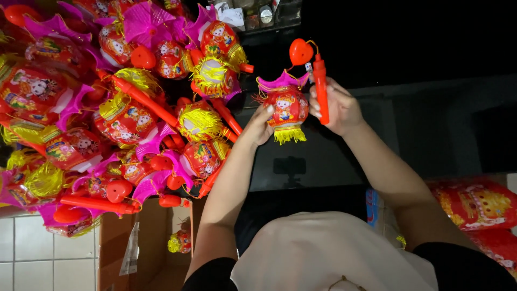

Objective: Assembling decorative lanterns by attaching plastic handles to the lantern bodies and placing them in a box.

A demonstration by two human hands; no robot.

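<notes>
I hold a small red toy lantern (287,108) up in front of me. It has cartoon figures on its body, a magenta frill on top and a yellow fringe below. My right hand (338,109) grips its red plastic handle stick (320,89), which ends in a red heart-shaped piece (300,51) with a thin cord. The fingertips of my left hand (260,125) rest on the left side of the lantern's body.
A big heap of the same lanterns (107,108) with red sticks fills the left side. Below it stands an open cardboard box (153,242) with one lantern inside, on a tiled floor (32,253). Red printed bags (476,203) lie at the right.
</notes>
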